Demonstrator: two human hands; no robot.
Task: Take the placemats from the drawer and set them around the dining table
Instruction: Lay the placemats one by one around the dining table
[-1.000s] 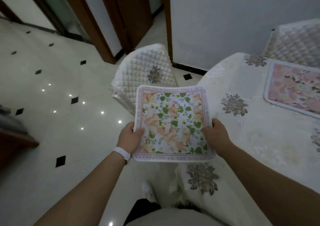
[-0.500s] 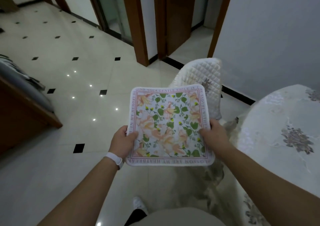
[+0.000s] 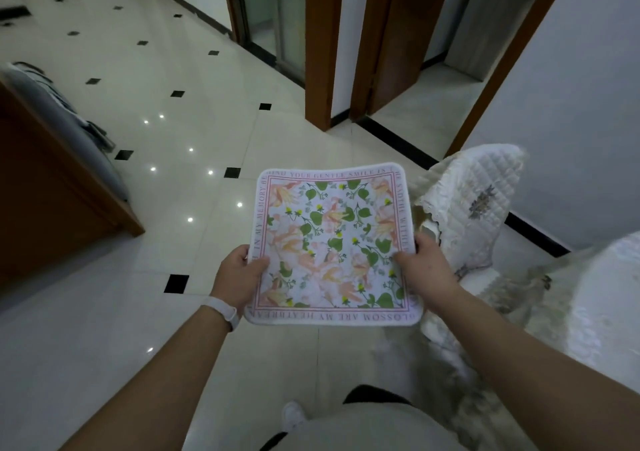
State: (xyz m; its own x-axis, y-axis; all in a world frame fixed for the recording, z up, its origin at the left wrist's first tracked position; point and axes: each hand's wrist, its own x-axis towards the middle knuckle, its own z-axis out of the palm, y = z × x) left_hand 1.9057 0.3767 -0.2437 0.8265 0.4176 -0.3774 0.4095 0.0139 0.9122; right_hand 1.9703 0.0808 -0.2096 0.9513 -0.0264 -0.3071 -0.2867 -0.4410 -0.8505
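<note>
The left hand (image 3: pixel 239 270), a white band (image 3: pixel 223 312) at its wrist, pinches the left edge of the floral placemat (image 3: pixel 332 242), thumb on top and fingers curled beneath. The placemat is held flat in the air above the tiled floor (image 3: pixel 104 312). The right hand (image 3: pixel 424 267) grips its right edge the same way. Further right stand a quilt-covered chair (image 3: pixel 478 201) and the cloth-covered desk (image 3: pixel 609 294).

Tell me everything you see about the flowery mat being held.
The placemat is square with rounded corners, apparently soft white fabric, printed with peach flowers, green leaves and yellow buds inside a pink lettered border. It is held nearly flat, face up, above the tiled floor; the left hand grips its left edge, the right hand its right edge.
</note>
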